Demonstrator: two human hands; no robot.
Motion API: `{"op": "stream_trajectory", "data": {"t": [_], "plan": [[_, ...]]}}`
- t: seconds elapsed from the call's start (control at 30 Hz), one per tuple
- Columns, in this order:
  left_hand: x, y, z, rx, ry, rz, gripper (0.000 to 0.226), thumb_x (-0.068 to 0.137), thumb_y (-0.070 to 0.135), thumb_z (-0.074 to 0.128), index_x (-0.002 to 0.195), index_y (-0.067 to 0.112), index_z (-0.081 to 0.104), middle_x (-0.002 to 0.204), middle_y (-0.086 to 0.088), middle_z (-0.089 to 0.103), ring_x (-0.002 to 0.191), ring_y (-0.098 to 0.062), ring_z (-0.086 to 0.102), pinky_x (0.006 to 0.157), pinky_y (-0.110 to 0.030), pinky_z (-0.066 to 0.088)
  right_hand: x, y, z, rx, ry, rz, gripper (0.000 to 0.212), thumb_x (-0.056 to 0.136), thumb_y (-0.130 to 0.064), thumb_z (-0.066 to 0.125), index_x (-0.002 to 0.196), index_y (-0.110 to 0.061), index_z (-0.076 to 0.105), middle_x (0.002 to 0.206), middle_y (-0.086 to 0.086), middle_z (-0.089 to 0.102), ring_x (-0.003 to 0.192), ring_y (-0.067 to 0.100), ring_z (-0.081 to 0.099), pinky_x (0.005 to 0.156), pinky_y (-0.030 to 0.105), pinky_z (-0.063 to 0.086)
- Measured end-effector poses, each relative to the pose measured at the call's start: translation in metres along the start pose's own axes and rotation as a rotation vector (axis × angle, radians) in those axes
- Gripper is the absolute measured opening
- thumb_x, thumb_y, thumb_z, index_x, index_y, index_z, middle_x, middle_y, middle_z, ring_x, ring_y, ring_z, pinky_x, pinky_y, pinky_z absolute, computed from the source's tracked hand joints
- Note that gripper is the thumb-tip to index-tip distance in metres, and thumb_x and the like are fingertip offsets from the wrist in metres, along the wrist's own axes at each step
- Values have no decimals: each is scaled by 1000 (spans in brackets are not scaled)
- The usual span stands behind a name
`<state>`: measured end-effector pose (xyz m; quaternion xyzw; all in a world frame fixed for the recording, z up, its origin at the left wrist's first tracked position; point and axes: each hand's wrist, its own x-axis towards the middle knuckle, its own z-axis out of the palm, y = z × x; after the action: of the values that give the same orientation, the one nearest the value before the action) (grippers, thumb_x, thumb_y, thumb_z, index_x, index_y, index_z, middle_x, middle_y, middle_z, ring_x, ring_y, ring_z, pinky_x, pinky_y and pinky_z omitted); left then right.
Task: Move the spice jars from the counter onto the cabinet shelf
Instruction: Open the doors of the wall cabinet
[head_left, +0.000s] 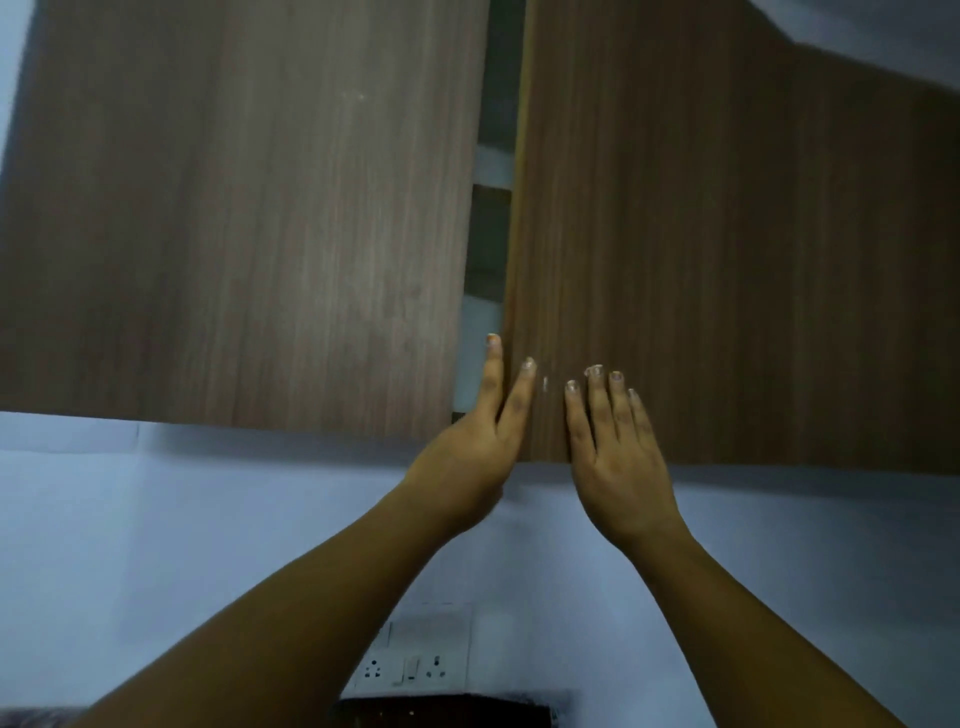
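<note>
Two brown wood-grain doors of a wall cabinet fill the upper view. The right door (727, 260) stands slightly ajar, and a narrow gap (493, 156) beside the left door (234, 208) shows a dim strip of the inside with pale shelf edges. My left hand (478, 452) lies with straight fingers at the lower inner edge of the right door, fingertips at the gap. My right hand (613, 457) lies flat against the right door's face near its bottom corner. No spice jars show in view.
A pale wall (156, 519) runs below the cabinet. A white switch and socket plate (415, 665) sits low on the wall between my forearms. A dark object (441, 712) shows at the bottom edge.
</note>
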<state>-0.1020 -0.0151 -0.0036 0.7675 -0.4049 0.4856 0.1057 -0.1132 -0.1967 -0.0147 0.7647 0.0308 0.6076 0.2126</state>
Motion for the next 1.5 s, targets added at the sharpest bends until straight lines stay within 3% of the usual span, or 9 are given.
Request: {"op": "stream_trajectory", "data": {"t": [0.1, 0.23, 0.33, 0.43, 0.6, 0.9, 1.2, 1.3, 1.5], "plan": [[0, 27, -23, -228, -18, -64, 107, 82, -7, 55, 130, 26, -34, 151, -11, -30, 97, -26, 59, 71, -21, 46, -1, -13, -35, -12, -15, -9, 73, 80, -9, 63, 139, 5, 22, 139, 35, 38, 129, 49, 37, 105, 56, 32], [1, 66, -53, -681, -64, -185, 100, 84, 3, 58, 143, 21, -21, 158, -3, -8, 142, -21, 18, 107, -21, 24, -11, -25, -77, 59, -41, 107, 68, 79, -10, 67, 134, 12, 33, 136, 34, 42, 127, 45, 42, 103, 49, 36], [4, 95, -71, -907, -72, -246, 92, 87, 10, 57, 147, 22, -12, 154, -2, 22, 137, -20, 30, 111, -35, 33, -26, -20, -108, 146, -43, 253, 84, 76, -7, 73, 140, 7, 20, 144, 27, 35, 132, 37, 38, 105, 39, 32], [11, 124, -80, -996, -47, -261, 75, 87, 9, 56, 147, 21, 13, 142, -4, 43, 127, -21, 46, 104, -37, 42, -45, -8, -133, 286, -58, 451, 74, 93, -24, 53, 145, -12, 2, 152, 12, 27, 136, 28, 37, 106, 32, 32], [19, 167, -88, -1050, 19, -187, 59, 82, 5, 62, 133, 22, 38, 119, -6, 60, 107, -23, 59, 92, -37, 51, -65, 2, -163, 310, 79, 800, 58, 92, -21, 52, 145, -18, 29, 111, 11, 67, 91, 27, 66, 79, 35, 53], [39, 255, -83, -1013, -72, -45, 80, 93, 17, 51, 147, 22, -8, 155, -7, 19, 137, -26, 30, 112, -38, 31, -97, 65, -206, 238, 87, 943, 24, 94, -10, 49, 114, 1, 56, 89, 17, 68, 58, 9, 51, 53, 0, 34], [71, 338, -54, -1090, -15, 7, 84, 93, 24, 51, 144, 30, -15, 157, -5, -7, 144, -22, 2, 112, -33, 17, -130, 145, -231, 445, 227, 1022, 14, 90, -3, 52, 79, -7, 58, 61, -12, 47, 54, 1, 43, 46, 9, 35], [87, 374, -41, -1115, 15, -17, 84, 92, 22, 51, 144, 32, -15, 156, -4, -14, 144, -23, -6, 113, -36, 17, -143, 174, -236, 448, 264, 994, 9, 85, -2, 58, 92, -4, 62, 69, -12, 47, 63, 8, 43, 57, 22, 33], [116, 431, -14, -1082, 67, -60, 85, 92, 23, 51, 143, 35, -15, 155, -1, -22, 143, -22, -15, 112, -39, 22, -163, 235, -227, 485, 204, 1080, 13, 93, -5, 49, 93, 2, 59, 70, -2, 55, 62, 11, 53, 48, 7, 38]]}}
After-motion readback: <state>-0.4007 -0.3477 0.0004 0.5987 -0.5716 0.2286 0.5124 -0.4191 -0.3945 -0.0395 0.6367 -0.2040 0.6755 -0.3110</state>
